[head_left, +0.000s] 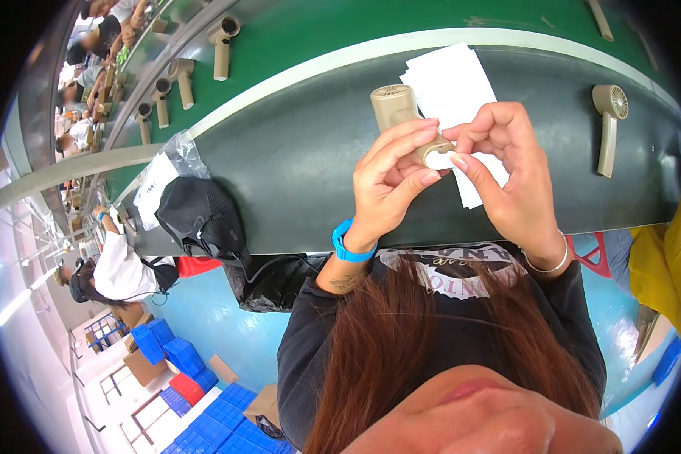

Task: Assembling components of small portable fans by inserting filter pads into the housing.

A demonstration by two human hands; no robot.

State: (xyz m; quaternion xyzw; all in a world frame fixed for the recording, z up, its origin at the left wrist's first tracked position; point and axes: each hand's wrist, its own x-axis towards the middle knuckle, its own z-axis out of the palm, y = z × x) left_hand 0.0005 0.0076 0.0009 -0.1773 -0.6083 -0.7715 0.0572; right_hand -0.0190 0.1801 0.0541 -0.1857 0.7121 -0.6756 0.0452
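Observation:
My left hand [382, 181] is closed around a beige handheld fan [393, 108]. Its round grille faces away from me, and the handle's end points toward my right hand. At that end sits a small white round piece [440, 158]. My right hand [513, 178] has its fingers curled in a pinch, with the thumb tip at the edge of the white piece. Whether the piece is stuck to the handle I cannot tell. Beneath both hands lie white paper sheets [450, 85] on the dark work surface, partly hidden by the fingers.
Another beige fan [607, 129] lies at the right. Several more stand along the green conveyor [295, 34], such as one fan [222, 47] at the far left. A black cap-like bag [197, 216] and a clear plastic bag [185, 155] are left. A co-worker [125, 265] sits further left.

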